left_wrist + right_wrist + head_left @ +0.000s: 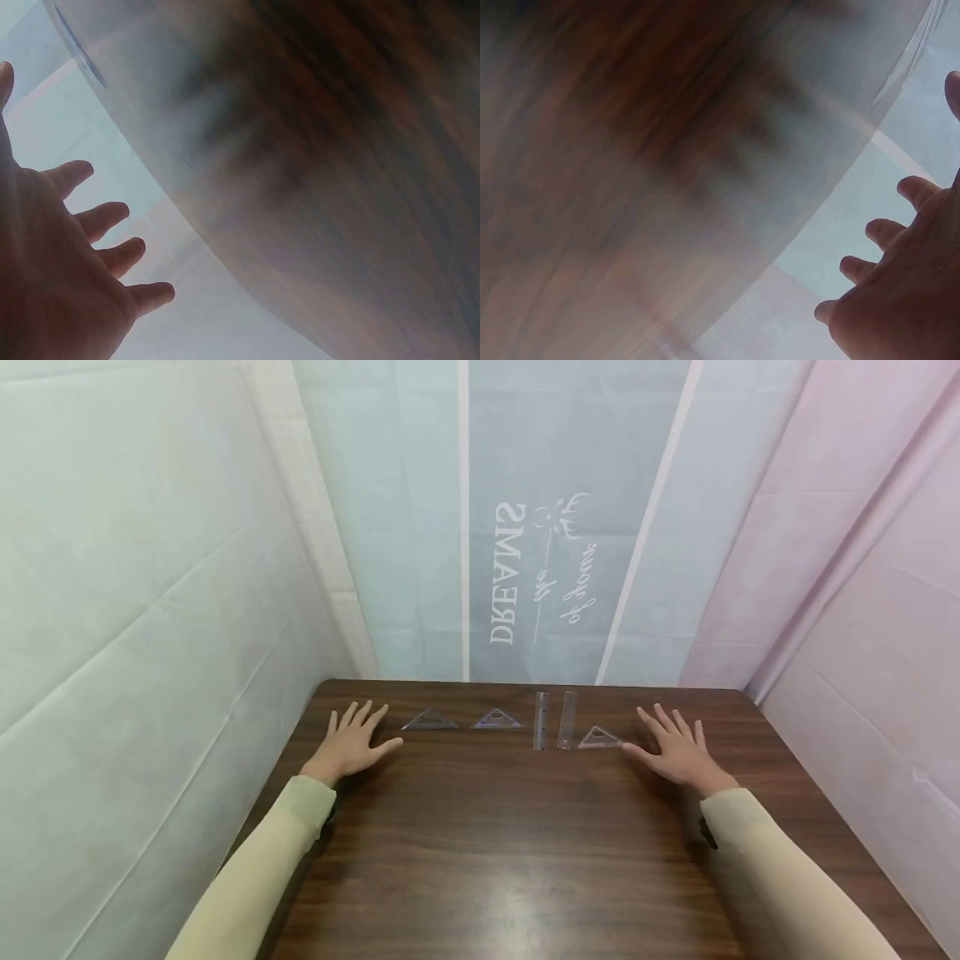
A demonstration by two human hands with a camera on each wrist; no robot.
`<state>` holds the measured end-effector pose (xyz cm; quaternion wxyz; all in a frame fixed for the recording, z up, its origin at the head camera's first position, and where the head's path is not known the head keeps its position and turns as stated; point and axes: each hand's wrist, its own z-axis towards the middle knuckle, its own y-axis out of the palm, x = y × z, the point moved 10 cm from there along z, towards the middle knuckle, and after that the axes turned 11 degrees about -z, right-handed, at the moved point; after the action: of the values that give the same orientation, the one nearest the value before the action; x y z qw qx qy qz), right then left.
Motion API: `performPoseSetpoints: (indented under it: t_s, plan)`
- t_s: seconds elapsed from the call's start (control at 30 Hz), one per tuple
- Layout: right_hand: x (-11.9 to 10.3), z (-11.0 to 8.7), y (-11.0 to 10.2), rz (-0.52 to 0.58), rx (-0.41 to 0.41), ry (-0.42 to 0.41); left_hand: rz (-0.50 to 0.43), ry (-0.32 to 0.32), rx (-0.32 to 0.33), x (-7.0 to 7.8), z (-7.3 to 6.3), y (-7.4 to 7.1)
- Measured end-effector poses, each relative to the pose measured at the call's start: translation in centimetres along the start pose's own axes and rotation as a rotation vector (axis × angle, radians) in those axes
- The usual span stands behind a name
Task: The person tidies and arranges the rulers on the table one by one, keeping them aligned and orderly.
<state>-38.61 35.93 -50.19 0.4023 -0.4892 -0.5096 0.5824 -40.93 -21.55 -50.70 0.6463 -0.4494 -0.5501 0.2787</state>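
Spread flat-fingered above the table's left side, my left hand (351,747) holds nothing. Nearest to it lies a clear triangular set square (429,720). A second set square (496,719), with a bluish tint, lies further right. Two clear straight rulers, one (541,722) with dark marks and a plainer one (567,721), lie side by side near the middle. My right hand (678,753) has its fingers spread too, its thumb tip close by a third set square (599,738); whether they touch I cannot tell. The wrist views show the left palm (60,262) and right palm (907,285) bare.
The dark wood-grain table (495,827) has rounded far corners. Behind it hangs a pale blue cloth (570,460) with mirrored white lettering. White sheets flank the table, a left one (150,610) and a right one (892,610).
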Motion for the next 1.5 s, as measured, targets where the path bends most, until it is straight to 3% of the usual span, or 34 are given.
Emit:
performPoseSetpoints:
  t_s: [1.13, 1.5]
  plan:
    - [-14.6, 6.2, 2.3, -0.023, 0.048, -0.221, 0.009, 0.077, 0.014, 3.7, 2.4, 2.0]
    - [-19.4, 8.5, 3.6, 0.000, 0.032, -0.307, 0.012, 0.072, 0.000, 3.1, 3.5, 2.6]
